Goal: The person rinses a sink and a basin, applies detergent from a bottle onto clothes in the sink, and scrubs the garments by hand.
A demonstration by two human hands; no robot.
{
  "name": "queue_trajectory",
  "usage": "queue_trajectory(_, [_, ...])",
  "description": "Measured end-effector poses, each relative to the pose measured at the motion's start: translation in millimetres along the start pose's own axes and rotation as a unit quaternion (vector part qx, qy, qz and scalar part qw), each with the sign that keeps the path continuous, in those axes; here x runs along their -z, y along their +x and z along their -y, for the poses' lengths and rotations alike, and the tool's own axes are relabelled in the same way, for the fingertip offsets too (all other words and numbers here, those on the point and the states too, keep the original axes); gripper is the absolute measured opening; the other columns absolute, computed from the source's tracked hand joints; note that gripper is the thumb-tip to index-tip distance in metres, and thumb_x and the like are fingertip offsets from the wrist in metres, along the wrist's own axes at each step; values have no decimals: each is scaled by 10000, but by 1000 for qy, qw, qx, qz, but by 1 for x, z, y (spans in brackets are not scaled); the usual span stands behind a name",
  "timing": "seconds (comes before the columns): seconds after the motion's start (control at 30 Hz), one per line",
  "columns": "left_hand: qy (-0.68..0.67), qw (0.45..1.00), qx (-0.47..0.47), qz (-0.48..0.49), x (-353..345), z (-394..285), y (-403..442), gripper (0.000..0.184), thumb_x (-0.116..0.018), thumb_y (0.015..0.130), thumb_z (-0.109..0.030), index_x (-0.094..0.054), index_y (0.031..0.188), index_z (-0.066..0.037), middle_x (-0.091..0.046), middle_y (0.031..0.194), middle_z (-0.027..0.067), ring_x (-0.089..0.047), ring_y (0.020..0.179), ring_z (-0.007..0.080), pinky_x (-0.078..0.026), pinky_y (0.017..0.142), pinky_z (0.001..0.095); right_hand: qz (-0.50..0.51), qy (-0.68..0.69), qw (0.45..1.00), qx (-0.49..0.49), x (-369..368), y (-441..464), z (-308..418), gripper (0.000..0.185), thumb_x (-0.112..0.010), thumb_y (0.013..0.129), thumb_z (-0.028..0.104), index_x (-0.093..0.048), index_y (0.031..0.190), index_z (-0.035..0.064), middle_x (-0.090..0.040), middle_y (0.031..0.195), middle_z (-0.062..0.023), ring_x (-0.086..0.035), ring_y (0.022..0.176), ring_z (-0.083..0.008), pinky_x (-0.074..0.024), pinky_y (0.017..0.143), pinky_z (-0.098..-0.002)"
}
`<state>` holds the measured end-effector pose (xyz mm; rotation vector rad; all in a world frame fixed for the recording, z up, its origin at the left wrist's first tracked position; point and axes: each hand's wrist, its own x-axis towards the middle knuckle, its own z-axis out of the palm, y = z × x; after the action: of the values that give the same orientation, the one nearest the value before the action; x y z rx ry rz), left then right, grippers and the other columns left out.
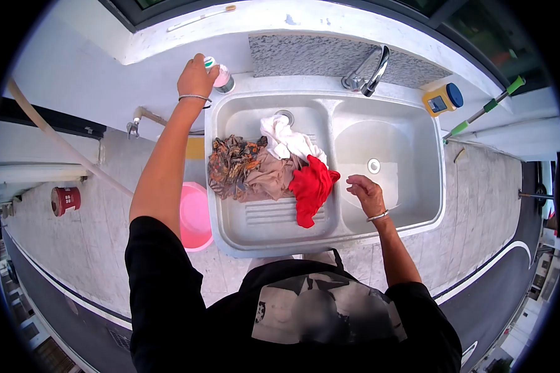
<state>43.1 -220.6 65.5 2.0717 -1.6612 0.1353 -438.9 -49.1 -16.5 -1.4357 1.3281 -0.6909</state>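
Observation:
My left hand reaches to the sink's back left corner, fingers closed at a small white item with green on it. What they grip is mostly hidden. Right beside that hand stands a container with a pink and white upper part. Over the right basin, my right hand is loosely curled, fingers apart and holding nothing. It is nearest to a red cloth lying by the divider. Brown fabric, a dark patterned garment and a white cloth lie bunched in the left basin.
The double sink has a chrome faucet at its back. A yellow jar with a blue lid stands at the back right, near a green-and-grey pole. A pink basin sits below left. A toothbrush lies on the ledge.

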Motion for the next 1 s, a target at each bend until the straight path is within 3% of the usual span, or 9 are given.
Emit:
queue_trajectory(0.3, [11,1000,-13,27,6,-6,15,386,-649,787,-359,-556,981,-39,-633,914,192,-620,864,362,-502,725,454,-4,-28,998,50,0,-4,9,215,-599,798,-37,-634,1004,16,-682,930,-92,-665,820,-161,-537,741,-276])
queue_trajectory(0.4, [-16,998,-63,24,25,-21,12,352,-652,791,-336,-557,937,-30,-633,879,188,-626,818,348,-499,708,431,-6,10,1000,21,3,-8,18,229,-594,807,-41,-626,1029,8,-683,945,-104,-668,833,-173,-542,753,-288])
queue_trajectory(0.5, [-100,981,-157,62,68,-56,-9,300,-664,799,-283,-554,907,-26,-628,827,166,-630,740,294,-500,671,364,-8,34,998,51,0,-10,37,331,-612,805,-34,-577,1133,-1,-671,1012,-118,-664,890,-184,-537,789,-294])
queue_trajectory(0.63, [-269,926,-215,158,114,-115,-56,265,-686,795,-182,-567,971,-23,-609,834,101,-596,697,163,-486,635,267,-13,-30,989,141,-10,-15,109,639,-710,751,45,-420,1320,12,-572,1218,-152,-587,1090,-223,-477,915,-325])
queue_trajectory(0.7, [-322,886,-250,220,116,-135,-82,275,-692,790,-165,-575,999,-29,-606,849,78,-574,704,134,-482,637,253,4,-64,973,224,-15,-14,136,818,-775,708,119,-334,1390,26,-504,1310,-166,-526,1187,-248,-431,981,-344])
queue_trajectory(0.8, [-399,829,-238,311,118,-166,-122,270,-693,791,-166,-580,997,-32,-600,842,61,-574,717,132,-488,649,256,51,-99,966,234,-19,-18,155,985,-829,648,220,-260,1432,40,-444,1367,-181,-458,1255,-282,-374,1032,-356])
queue_trajectory(0.83, [-413,805,-205,373,123,-177,-129,269,-692,793,-169,-582,997,-31,-597,844,57,-576,722,130,-493,654,258,78,-62,972,213,-21,-19,155,1063,-846,620,318,-233,1441,35,-462,1345,-195,-471,1241,-304,-374,1024,-351])
queue_trajectory(0.97, [-464,784,-176,373,78,-185,-177,295,-678,817,-202,-567,1029,-28,-591,850,71,-601,718,129,-506,658,265,152,-67,984,66,-19,-38,140,916,-809,660,277,-317,1386,15,-519,1252,-185,-541,1130,-285,-408,969,-335])
queue_trajectory(1.0, [-475,773,-130,400,74,-185,-183,337,-682,816,-228,-557,1057,-29,-599,897,88,-614,747,150,-511,672,281,170,-79,982,37,-16,-42,131,880,-799,668,263,-336,1372,11,-530,1231,-179,-554,1104,-274,-416,957,-332])
